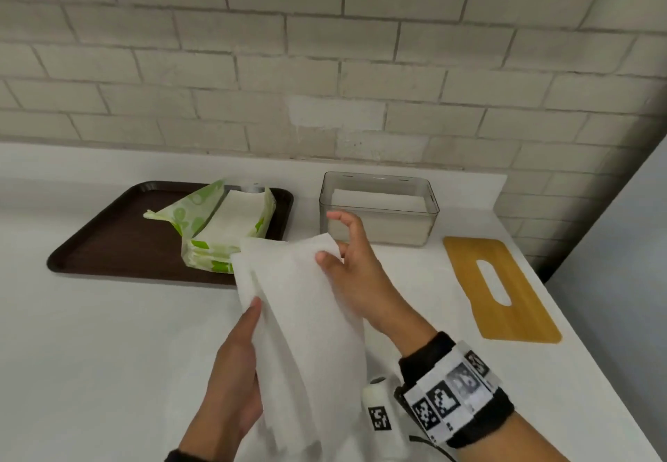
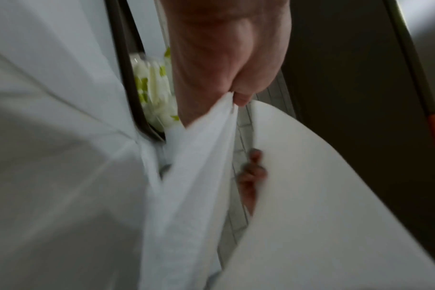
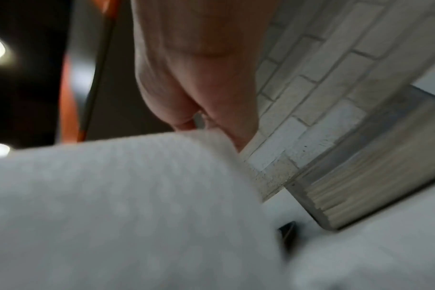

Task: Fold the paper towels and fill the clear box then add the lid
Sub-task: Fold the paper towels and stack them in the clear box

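A white paper towel hangs unfolded in the air over the counter, held by both hands. My left hand grips its left edge, thumb in front; the left wrist view shows the pinch on the paper towel. My right hand pinches the top right corner, thumb on the sheet and the other fingers spread; the paper towel fills the right wrist view. The clear box stands behind, holding a stack of folded towels. The wooden lid with a slot lies flat to the right.
A dark brown tray at the left carries an opened green-and-white towel pack. A tiled wall runs behind the white counter, and the counter's right edge lies just past the lid.
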The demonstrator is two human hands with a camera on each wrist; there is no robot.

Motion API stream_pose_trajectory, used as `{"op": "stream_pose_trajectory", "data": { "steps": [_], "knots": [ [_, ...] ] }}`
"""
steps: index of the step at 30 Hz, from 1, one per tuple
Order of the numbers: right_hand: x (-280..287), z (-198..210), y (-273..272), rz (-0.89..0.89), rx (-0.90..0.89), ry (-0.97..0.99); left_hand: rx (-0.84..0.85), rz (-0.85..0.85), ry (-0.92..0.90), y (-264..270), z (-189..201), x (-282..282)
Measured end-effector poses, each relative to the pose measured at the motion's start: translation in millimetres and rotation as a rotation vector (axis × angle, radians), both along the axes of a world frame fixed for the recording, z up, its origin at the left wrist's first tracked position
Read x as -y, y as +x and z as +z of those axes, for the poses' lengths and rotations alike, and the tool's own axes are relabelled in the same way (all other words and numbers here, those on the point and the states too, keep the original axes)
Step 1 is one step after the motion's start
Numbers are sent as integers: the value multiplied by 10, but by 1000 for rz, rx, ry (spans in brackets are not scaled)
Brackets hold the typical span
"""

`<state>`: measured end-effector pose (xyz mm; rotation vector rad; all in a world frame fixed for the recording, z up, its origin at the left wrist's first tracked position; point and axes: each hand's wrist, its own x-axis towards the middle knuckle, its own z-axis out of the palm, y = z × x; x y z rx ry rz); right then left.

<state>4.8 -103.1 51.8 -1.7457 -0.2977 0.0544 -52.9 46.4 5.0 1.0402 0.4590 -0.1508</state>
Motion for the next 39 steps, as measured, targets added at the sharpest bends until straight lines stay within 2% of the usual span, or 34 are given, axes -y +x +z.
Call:
{"op": "stream_pose_trajectory", "data": {
  "steps": [2, 4, 6, 8, 10, 12, 16, 20, 23, 31, 33, 35, 39],
  "knots": [
    [-96, -137, -21, -91, 53, -151, 19, -51, 27, 15, -16, 95],
    [-127, -236, -51, -146, 36, -216, 47, -120, 8, 7, -36, 137],
    [-121, -283, -68, -157, -12, -200, 56, -158, 20, -17, -44, 137],
    [-114, -264, -77, -97, -55, -150, 78, -151, 121, -41, -54, 108],
    [-103, -212, -49, -36, -64, -105, 85, -102, 227, -54, -82, 24],
    [-49, -185, 47, -49, -54, -108, 73, -32, 262, -68, -104, -134],
    [140, -330, 385, -101, -119, -367, 92, 110, 261, -169, -92, -578],
    [163, -558, 608, 161, -217, -809, 108, 207, 245, -313, -76, -899],
    [94, -709, 657, 309, -213, -1116, 108, 234, 254, -391, -88, -984],
    [26, -746, 723, 319, -232, -1178, 114, 207, 224, -398, -157, -951],
    [27, -720, 709, 287, -152, -1126, 118, 190, 191, -372, -170, -921],
    [74, -626, 672, 257, -122, -898, 121, 184, 137, -333, -172, -889],
    [241, -179, 427, 255, -285, 71, 117, 192, 15, -226, -154, -787]
  ]
}}
